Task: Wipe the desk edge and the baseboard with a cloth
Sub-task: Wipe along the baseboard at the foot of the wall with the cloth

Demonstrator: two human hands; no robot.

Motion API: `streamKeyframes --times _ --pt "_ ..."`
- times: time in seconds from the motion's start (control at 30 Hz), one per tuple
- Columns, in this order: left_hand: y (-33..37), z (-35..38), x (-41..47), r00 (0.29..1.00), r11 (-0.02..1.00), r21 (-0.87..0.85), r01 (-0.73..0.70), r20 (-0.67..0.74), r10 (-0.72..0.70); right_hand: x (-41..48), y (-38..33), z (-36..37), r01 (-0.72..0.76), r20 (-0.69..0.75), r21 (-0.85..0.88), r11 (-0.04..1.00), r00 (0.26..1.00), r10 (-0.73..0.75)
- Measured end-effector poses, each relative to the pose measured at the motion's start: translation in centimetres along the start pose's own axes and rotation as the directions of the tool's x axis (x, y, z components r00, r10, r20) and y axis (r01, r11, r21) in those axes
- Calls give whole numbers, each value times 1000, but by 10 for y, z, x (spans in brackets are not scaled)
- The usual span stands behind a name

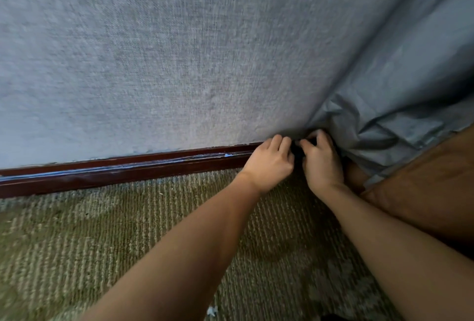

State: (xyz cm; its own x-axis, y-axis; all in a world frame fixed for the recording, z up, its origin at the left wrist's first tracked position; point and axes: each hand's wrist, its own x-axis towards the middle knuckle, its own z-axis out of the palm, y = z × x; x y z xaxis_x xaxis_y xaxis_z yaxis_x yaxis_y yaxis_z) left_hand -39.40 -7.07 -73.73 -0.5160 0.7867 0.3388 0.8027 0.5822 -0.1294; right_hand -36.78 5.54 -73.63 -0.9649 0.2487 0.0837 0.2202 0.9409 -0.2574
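A dark red-brown baseboard (123,170) runs along the foot of the grey-blue wall, with blue smears on its top edge. My left hand (269,164) and my right hand (322,161) meet at its right end, fingers curled round a small dark cloth (297,151) held between them. Most of the cloth is hidden by the fingers. The baseboard's right end lies behind my hands and the curtain. No desk edge is in view.
A grey-blue curtain (400,105) hangs and bunches on the floor at the right, just behind my right hand. A brown cushion or seat (431,179) sits at the right. Olive patterned carpet (102,243) covers the floor. A small pale scrap (212,311) lies near the bottom.
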Motion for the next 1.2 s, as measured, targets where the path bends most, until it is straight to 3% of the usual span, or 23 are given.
streamKeyframes --times 0.23,0.37,0.53,0.87,1.2 --pt "-2 3 5 1000 1000 9 -24 1 24 3 4 4 -62 9 42 997 998 62" --pt "-4 3 2 1000 1000 1 -22 -3 22 -5 2 2 30 -2 -71 997 1000 -30" --pt "-1 11 1 1000 1000 5 7 -23 -7 -4 2 2 -3 -21 -100 995 1000 1" --pt "-1 10 2 1000 1000 25 18 11 -18 4 3 12 -94 -98 -16 995 991 92" --pt "-1 8 -15 996 996 32 79 40 -81 2 -2 14 -34 23 40 999 999 33"
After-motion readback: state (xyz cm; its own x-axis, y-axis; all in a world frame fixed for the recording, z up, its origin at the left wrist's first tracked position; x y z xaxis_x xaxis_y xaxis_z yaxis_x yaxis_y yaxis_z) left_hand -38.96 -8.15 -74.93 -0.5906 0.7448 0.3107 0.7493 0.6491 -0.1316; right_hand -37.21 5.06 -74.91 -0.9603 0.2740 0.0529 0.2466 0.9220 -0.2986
